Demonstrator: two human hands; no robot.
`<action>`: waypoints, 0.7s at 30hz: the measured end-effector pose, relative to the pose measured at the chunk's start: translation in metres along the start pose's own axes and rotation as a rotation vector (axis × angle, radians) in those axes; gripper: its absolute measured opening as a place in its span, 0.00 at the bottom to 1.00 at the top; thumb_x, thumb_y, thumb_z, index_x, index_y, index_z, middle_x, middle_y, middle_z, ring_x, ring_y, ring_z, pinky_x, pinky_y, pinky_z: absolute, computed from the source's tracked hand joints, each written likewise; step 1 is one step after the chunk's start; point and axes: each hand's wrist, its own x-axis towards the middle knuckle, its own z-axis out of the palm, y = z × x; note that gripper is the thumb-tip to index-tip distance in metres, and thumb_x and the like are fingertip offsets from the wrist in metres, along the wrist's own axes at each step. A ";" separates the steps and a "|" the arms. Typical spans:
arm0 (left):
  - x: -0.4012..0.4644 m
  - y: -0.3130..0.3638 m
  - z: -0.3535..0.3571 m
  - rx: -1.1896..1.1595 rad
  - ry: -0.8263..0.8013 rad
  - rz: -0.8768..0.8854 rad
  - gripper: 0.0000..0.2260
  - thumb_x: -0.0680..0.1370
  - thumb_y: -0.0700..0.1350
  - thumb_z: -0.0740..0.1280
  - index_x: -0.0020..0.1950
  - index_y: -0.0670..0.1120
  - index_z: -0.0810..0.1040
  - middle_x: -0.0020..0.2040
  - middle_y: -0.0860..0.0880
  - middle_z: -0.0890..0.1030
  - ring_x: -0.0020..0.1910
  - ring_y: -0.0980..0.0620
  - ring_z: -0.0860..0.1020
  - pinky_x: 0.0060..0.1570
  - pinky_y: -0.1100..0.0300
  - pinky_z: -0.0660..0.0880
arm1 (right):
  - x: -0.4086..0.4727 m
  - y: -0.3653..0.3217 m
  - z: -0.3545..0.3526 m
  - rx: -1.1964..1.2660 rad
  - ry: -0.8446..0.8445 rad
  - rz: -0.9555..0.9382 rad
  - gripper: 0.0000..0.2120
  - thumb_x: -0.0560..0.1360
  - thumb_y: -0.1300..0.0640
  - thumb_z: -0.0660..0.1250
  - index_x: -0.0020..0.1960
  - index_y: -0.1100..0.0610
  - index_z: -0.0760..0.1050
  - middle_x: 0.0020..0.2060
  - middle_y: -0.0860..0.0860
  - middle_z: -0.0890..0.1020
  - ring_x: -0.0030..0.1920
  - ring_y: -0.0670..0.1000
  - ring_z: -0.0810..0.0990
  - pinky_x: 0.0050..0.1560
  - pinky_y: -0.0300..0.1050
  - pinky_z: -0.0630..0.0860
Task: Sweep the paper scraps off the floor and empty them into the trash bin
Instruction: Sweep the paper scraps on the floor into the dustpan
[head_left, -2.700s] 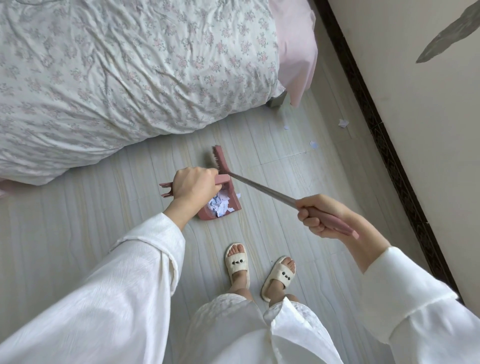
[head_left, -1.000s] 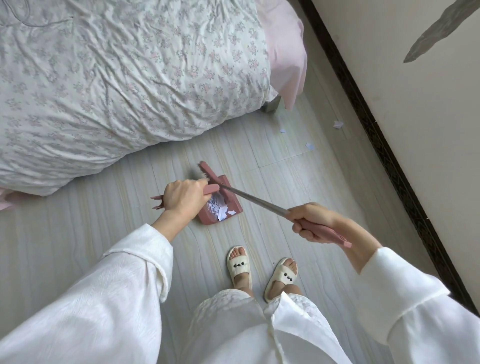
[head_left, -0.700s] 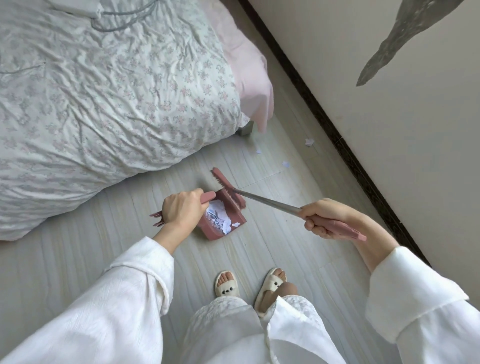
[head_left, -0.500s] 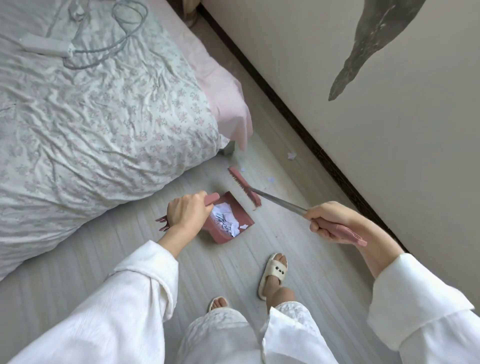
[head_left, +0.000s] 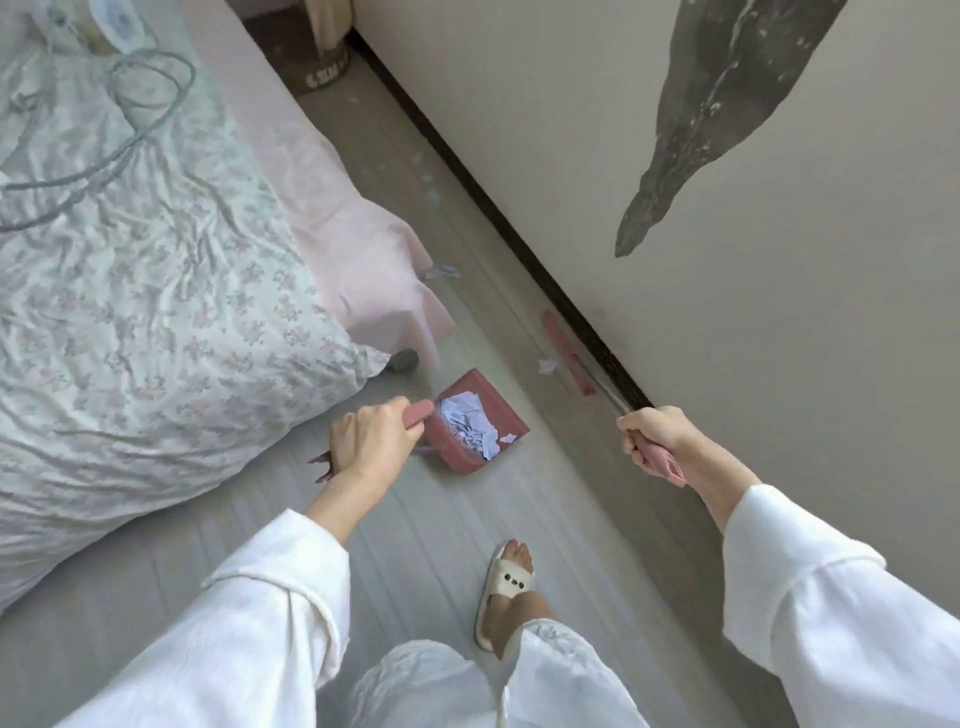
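My left hand (head_left: 370, 440) grips the handle of a pink dustpan (head_left: 506, 411), which is held just above the floor. A heap of white paper scraps (head_left: 470, 423) lies in the pan. My right hand (head_left: 655, 435) is closed on the pink grip of a long-handled broom; its blurred pink head (head_left: 566, 352) is down by the dark baseboard, right of the pan. One scrap (head_left: 546, 366) lies on the floor beside the broom head. More scraps (head_left: 431, 193) lie farther along the floor. No trash bin is clearly in view.
A bed with a floral duvet (head_left: 156, 291) and a pink sheet (head_left: 358, 249) fills the left. The wall and dark baseboard (head_left: 509, 228) run along the right, leaving a narrow strip of floor. A woven basket (head_left: 323, 67) stands at the far end. My slippered foot (head_left: 509, 587) is below the dustpan.
The view has turned toward the wall and far corner. The broom head has swung right from the dustpan to the baseboard. The dustpan stays in my left hand with its scraps.
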 end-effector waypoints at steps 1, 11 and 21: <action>0.008 0.009 0.005 0.013 0.004 -0.003 0.11 0.73 0.55 0.66 0.42 0.47 0.77 0.39 0.41 0.82 0.42 0.39 0.80 0.35 0.57 0.65 | 0.018 -0.010 -0.007 -0.018 0.002 0.003 0.13 0.75 0.68 0.60 0.32 0.61 0.66 0.27 0.57 0.71 0.13 0.48 0.66 0.17 0.30 0.62; 0.018 0.013 -0.004 0.024 0.004 -0.108 0.12 0.71 0.52 0.69 0.38 0.44 0.77 0.34 0.38 0.81 0.37 0.36 0.79 0.32 0.57 0.62 | 0.057 -0.007 0.026 -0.158 -0.132 0.115 0.10 0.75 0.70 0.56 0.37 0.61 0.66 0.18 0.54 0.69 0.13 0.49 0.67 0.17 0.33 0.66; -0.019 -0.042 -0.008 0.066 0.003 -0.186 0.11 0.71 0.52 0.67 0.37 0.45 0.79 0.33 0.38 0.81 0.35 0.37 0.80 0.33 0.57 0.64 | 0.020 0.002 0.089 -0.334 -0.310 0.051 0.08 0.74 0.69 0.59 0.38 0.61 0.66 0.27 0.55 0.70 0.21 0.51 0.67 0.18 0.34 0.67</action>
